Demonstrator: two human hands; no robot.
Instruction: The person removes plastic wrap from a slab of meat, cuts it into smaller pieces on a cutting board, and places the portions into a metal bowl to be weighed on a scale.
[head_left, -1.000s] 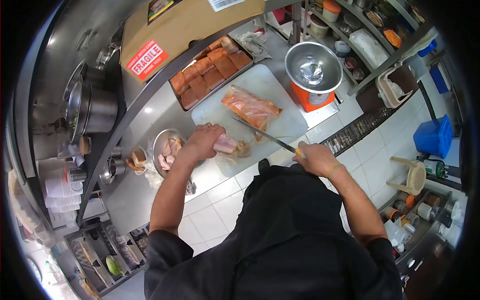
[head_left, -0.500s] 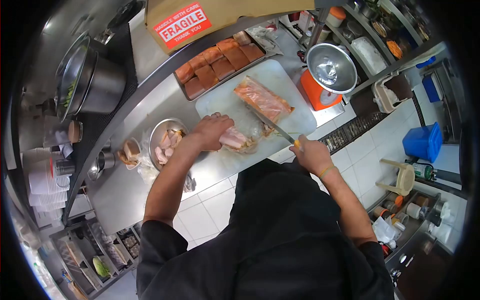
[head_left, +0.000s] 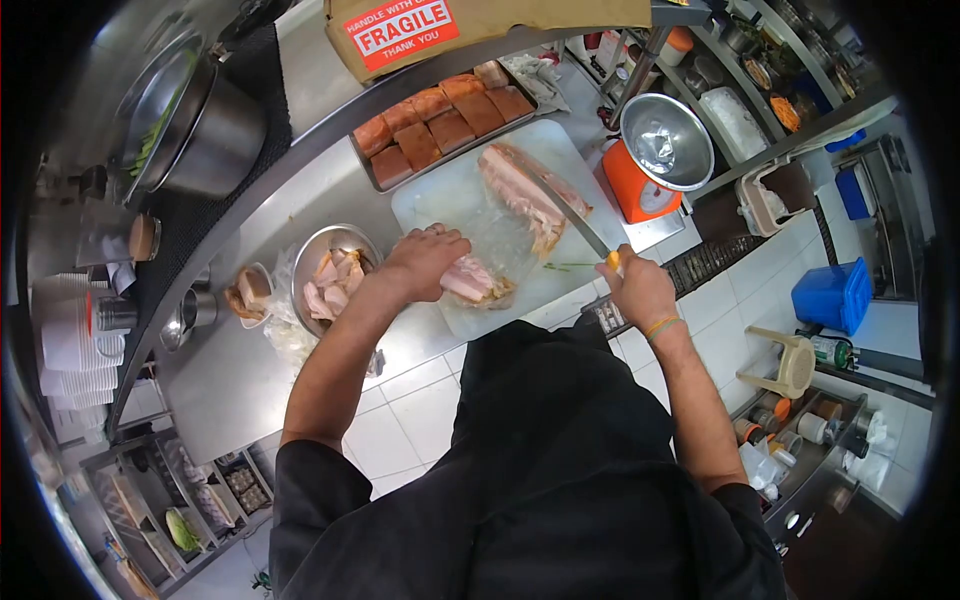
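Note:
My right hand grips the yellow handle of a long kitchen knife, whose blade lies across a large slab of pork belly on the white cutting board. The slab's layered pink and white side faces up. My left hand is closed over a smaller piece of pork belly near the board's front edge. Clear plastic film seems to lie between the two pieces. Left of my left hand, a steel bowl holds several cut meat pieces.
Behind the board stands a metal tray filled with reddish-brown meat blocks. An orange scale with a steel bowl on top stands to the right. Overhead, a steel shelf carries a cardboard box and pots.
The knife has moved from the slab's near edge up onto it. The large slab has tipped, so its layered side shows instead of its orange surface. My left hand stays on the smaller piece.

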